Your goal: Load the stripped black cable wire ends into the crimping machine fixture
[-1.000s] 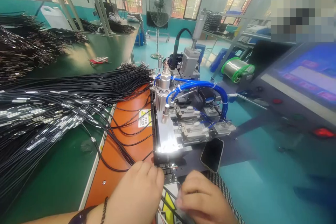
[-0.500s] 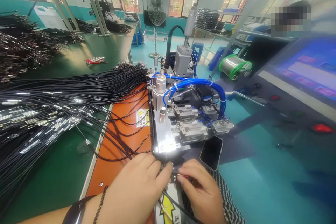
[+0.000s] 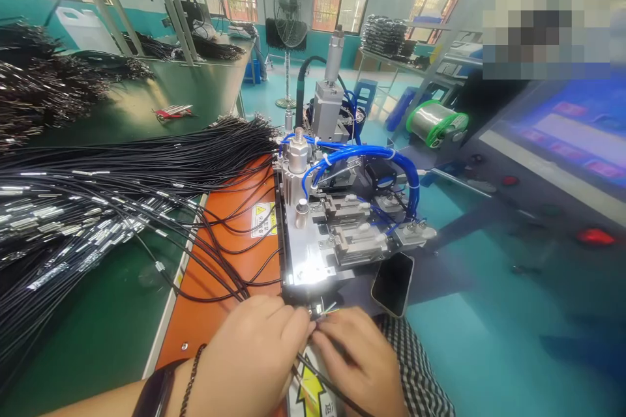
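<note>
Presently, the left hand [image 3: 254, 355] and the right hand [image 3: 359, 358] are meeting fingertip to fingertip at the near edge of a bright metal clamping fixture [image 3: 306, 254]. Both hands are pinching the end of a thin black cable [image 3: 337, 392], whose short coloured conductors [image 3: 327, 307] are projecting toward the fixture just above the fingers. The rest of the cable is running back beneath the hands, across a white label with a yellow arrow [image 3: 309, 392]. The fixture is sitting beside an orange panel [image 3: 225, 254], over which loose strands from a large bundle of black cables with metal ferrules [image 3: 88, 208] are trailing. Blue pneumatic tubes [image 3: 372, 155] are looping over the fixture, and a black smartphone [image 3: 394, 283] is leaning against its right side.
</note>
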